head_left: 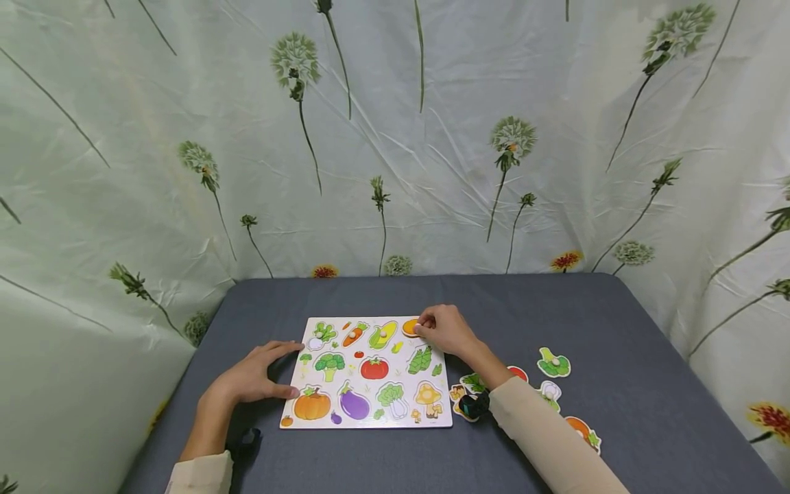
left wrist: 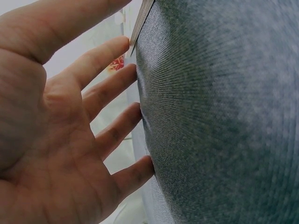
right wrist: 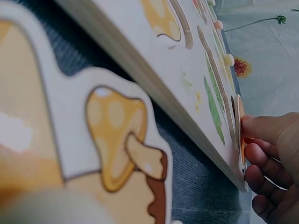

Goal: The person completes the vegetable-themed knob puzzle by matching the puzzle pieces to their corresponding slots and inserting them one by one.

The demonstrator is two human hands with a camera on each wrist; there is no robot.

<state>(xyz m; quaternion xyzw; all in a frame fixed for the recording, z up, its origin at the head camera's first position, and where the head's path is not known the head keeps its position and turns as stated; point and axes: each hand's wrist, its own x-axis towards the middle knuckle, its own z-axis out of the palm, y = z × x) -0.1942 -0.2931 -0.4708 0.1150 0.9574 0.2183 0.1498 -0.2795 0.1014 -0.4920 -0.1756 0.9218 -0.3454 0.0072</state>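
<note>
A white vegetable puzzle board (head_left: 398,369) lies on the table with printed pictures. Knobbed radish, carrot (head_left: 354,335) and corn (head_left: 383,335) pieces sit in its far row. At the far right corner my right hand (head_left: 449,331) pinches a round orange puzzle piece (head_left: 410,328). In the right wrist view, the thumb touches this piece (right wrist: 241,121), which lies against the board; the fingers are curled. My left hand (head_left: 253,377) rests at the board's left edge, thumb and fingers spread. The left wrist view shows its fingers extended, tips against the dark cloth.
Right of the board lie several loose pieces: a mushroom piece (right wrist: 117,140) close to the right wrist, a green leafy one (head_left: 554,363), a white-and-green one (head_left: 549,394) and an orange one (head_left: 583,432). Grey cloth (head_left: 648,412) covers the table; a flowered curtain (head_left: 432,171) hangs behind.
</note>
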